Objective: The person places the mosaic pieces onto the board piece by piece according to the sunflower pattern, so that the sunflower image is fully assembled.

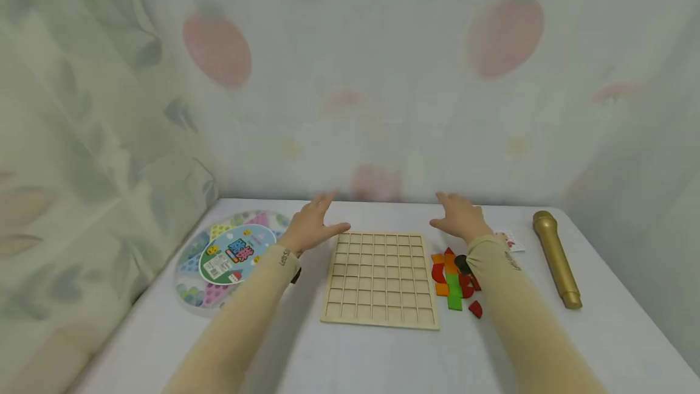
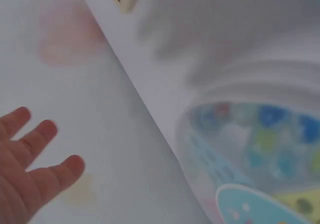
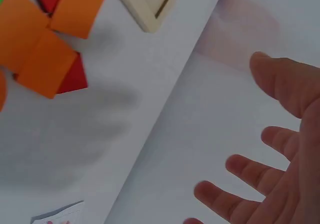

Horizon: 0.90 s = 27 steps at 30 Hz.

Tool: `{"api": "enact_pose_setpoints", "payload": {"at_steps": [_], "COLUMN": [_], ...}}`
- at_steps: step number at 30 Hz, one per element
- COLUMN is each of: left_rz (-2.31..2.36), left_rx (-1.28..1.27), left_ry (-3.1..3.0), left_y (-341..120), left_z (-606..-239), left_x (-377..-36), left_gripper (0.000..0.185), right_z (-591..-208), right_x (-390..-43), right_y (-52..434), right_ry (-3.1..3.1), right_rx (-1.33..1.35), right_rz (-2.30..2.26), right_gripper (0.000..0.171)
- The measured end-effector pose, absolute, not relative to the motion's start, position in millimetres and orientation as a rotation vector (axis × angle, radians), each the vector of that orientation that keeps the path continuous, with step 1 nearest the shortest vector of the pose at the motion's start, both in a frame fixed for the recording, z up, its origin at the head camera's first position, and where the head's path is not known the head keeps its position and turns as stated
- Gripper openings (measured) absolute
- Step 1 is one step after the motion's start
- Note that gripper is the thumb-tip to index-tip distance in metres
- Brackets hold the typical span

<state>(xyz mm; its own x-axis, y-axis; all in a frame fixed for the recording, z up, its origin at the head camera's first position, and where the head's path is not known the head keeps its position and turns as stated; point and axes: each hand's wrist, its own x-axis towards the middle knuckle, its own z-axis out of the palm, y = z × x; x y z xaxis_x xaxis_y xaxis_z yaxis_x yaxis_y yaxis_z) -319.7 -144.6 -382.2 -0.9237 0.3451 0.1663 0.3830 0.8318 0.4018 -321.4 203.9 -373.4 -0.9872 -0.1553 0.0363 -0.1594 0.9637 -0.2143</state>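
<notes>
A light wooden board [image 1: 380, 279] with a grid of square recesses lies flat on the white table between the forearms. My left hand [image 1: 312, 224] hovers beyond its far left corner, fingers spread and holding nothing. Past the far right corner my right hand [image 1: 458, 217] is raised too, its thumb and fingers apart in the right wrist view. Beside the board's right edge lie several flat coloured pieces, among them a green square [image 1: 455, 302], an orange square [image 3: 80, 8] and a red quarter-round piece [image 1: 476, 309]. The right forearm partly covers this pile.
On the left lies a round, clear package [image 1: 188, 287] with a blue label [image 1: 251, 248], partly behind the left sleeve. A gold microphone-shaped object [image 1: 558, 260] lies near the right edge. A small printed card [image 1: 511, 241] is beside the right wrist. Patterned curtains [image 1: 350, 78] hang behind the table.
</notes>
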Motion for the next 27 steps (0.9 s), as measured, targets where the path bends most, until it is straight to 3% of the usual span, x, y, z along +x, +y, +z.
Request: {"api": "enact_pose_setpoints", "payload": {"at_steps": [14, 21, 27], "left_rz": [-1.305, -1.379, -1.339], "left_rx": [-0.153, -0.033, -0.102], "left_ry": [-2.974, -3.106, -3.173], "left_y": [-160.2, -152.9, -147.8], "left_z": [-393.7, -409.7, -423.1], "left_x": [-213.7, -189.4, -185.0], "left_gripper": [0.100, 0.110, 0.113], "right_z": [-391.3, -413.7, -417.6], "right_x": [-302.4, -298.6, -295.7], "right_y": [222.8, 228.0, 227.1], "right_ry": [-3.370, -3.459, -3.456], "right_rx": [0.200, 0.115, 0.139], "right_rz": [0.375, 0.425, 0.402], "right_gripper": [0.051, 0.029, 0.023]}}
